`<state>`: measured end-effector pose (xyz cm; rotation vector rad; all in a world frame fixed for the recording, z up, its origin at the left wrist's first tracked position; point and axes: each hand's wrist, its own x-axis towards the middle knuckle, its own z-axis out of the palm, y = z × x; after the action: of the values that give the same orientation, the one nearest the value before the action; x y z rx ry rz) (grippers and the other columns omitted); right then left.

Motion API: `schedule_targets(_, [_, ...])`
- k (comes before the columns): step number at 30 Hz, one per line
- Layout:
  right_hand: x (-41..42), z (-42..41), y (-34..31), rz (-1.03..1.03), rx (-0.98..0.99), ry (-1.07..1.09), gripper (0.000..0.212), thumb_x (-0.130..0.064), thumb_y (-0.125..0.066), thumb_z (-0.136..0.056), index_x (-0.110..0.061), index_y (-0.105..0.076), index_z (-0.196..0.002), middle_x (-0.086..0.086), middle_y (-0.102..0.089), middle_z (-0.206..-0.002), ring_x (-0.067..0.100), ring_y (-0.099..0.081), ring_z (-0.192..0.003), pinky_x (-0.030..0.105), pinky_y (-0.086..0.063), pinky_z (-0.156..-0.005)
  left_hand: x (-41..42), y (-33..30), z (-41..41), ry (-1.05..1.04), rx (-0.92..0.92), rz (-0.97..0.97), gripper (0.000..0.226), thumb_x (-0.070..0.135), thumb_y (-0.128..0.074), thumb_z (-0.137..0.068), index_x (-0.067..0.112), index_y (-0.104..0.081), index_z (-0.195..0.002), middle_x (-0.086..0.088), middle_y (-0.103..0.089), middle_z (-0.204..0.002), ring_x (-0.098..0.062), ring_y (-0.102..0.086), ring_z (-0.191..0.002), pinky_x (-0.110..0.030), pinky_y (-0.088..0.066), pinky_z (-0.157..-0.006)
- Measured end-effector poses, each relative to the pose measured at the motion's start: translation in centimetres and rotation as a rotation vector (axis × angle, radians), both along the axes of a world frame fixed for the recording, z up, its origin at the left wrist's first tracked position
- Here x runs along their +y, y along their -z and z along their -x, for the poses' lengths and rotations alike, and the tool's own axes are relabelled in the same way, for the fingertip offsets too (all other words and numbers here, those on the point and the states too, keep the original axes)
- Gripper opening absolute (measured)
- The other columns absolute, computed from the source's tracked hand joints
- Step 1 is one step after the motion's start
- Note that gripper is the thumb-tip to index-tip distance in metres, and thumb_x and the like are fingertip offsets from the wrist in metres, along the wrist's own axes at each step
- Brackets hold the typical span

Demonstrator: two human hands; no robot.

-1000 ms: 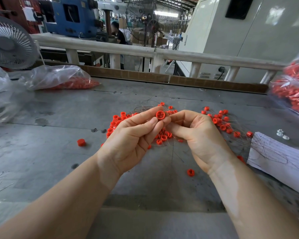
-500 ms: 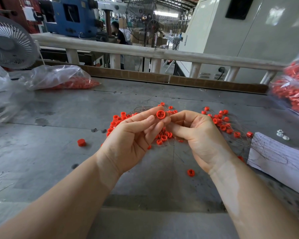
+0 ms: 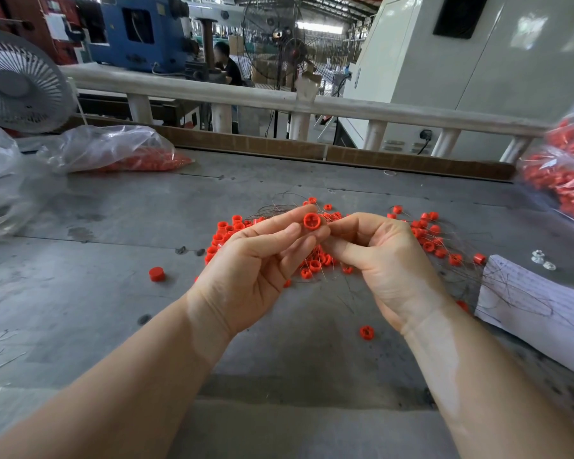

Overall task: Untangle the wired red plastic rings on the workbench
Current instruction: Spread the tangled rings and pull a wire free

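- Where the grey worktop (image 3: 120, 319) runs back to a pale railing (image 3: 362, 107), clear bags of red parts (image 3: 120, 154) lie.
- The left hand (image 3: 249, 276) has a pinching grip on one red ring (image 3: 312, 221).
- The right hand (image 3: 388, 263) curls beside it, pinching thin wire.
- The tangled wired rings (image 3: 431, 241) lie beneath both hands.
- A grey fan (image 3: 17, 84) stands far left.

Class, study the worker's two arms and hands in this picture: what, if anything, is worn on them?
Nothing shows on either. The left hand and right hand are bare: no gloves, rings or bracelets can be seen. Both forearms are uncovered all the way to the picture's bottom edge, with no sleeve, cuff or watch in view. Anything worn higher up the arms lies outside the frame.
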<state>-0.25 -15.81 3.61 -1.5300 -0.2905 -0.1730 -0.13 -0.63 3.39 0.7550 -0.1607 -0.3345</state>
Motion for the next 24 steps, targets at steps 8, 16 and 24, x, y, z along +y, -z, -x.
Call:
schedule_targets(8, [0.0, 0.12, -0.13, 0.03, -0.034, 0.047, 0.013, -0.021, -0.073, -0.061, -0.017, -0.072, -0.072, -0.002, -0.073, -0.072, 0.006, -0.067, -0.071, 0.014, -0.049, -0.068, -0.14, 0.09, -0.02, -0.053, -0.014, -0.029, 0.026, 0.002, -0.057, -0.068, 0.007, -0.077, -0.083, -0.013, -0.073, -0.087, -0.016, -0.072, -0.08, -0.014, -0.055, -0.062])
schedule_targets(16, [-0.14, 0.28, -0.33, 0.07, -0.06, 0.073, 0.02, -0.002, -0.072, -0.075, -0.02, -0.073, -0.068, -0.001, -0.072, -0.07, 0.008, -0.067, -0.071, 0.016, -0.05, -0.067, -0.28, 0.11, 0.03, -0.082, -0.036, -0.05, 0.024, 0.002, -0.059, -0.066, 0.009, -0.077, -0.08, -0.011, -0.074, -0.084, -0.015, -0.072, -0.078, -0.014, -0.055, -0.062])
schedule_targets(24, [-0.02, 0.46, -0.59, 0.119, -0.102, 0.134, 0.019, 0.001, -0.071, -0.076, -0.017, -0.071, -0.07, 0.003, -0.071, -0.071, 0.014, -0.065, -0.071, 0.023, -0.053, -0.071, -0.28, 0.07, 0.01, -0.08, -0.031, -0.048, 0.025, 0.0, -0.058, -0.067, 0.008, -0.077, -0.081, -0.012, -0.074, -0.087, -0.016, -0.072, -0.08, -0.015, -0.055, -0.063])
